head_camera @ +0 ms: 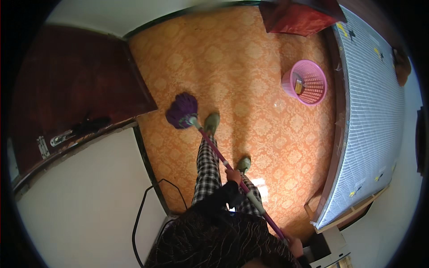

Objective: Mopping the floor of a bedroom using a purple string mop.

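A mop with a purple strip head (182,111) rests on the patterned orange floor, just ahead of my feet. Its maroon pole (214,147) slants down and right across my checked trousers. My left hand (234,176) is closed around the middle of the pole, below a pale joint ring. Farther down the pole, past a grey sleeve, my right hand (295,246) grips near its upper end, beside my dark patterned top.
A dark red door (77,83) is at the left, a black cable (140,207) below it. At the right stand a pink plastic basket (287,82) with small items inside and a bed with a blue-white mattress (372,124). A red cabinet (298,18) is at the top.
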Demonstrator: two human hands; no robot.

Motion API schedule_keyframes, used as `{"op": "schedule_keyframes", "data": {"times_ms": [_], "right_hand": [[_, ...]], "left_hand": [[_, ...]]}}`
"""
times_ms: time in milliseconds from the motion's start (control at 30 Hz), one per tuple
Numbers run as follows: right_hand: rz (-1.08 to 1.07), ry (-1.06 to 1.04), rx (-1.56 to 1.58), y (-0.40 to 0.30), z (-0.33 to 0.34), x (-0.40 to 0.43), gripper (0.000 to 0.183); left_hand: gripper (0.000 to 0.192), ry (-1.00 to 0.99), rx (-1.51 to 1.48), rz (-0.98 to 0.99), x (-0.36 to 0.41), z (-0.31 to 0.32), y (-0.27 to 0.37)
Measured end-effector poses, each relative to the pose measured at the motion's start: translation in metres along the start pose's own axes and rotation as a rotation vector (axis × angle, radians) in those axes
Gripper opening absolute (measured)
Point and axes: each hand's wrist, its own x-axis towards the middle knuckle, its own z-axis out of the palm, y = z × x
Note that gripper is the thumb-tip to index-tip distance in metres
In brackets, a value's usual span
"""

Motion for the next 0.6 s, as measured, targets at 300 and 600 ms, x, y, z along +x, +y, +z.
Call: {"op": "schedule_keyframes", "data": {"times_ms": [300, 600], "right_hand": [[0.082, -0.062, 0.241, -0.083, 0.036, -0.030, 0.054], [-0.233, -0.034, 0.321, -0.211, 0.058, 0.145, 0.056]], "left_hand": [[0.029, -0.101, -0.082, 0.082, -0.036, -0.064, 0.032], [0.017, -0.025, 0.026, 0.464, 0.160, -0.137, 0.281]]}}
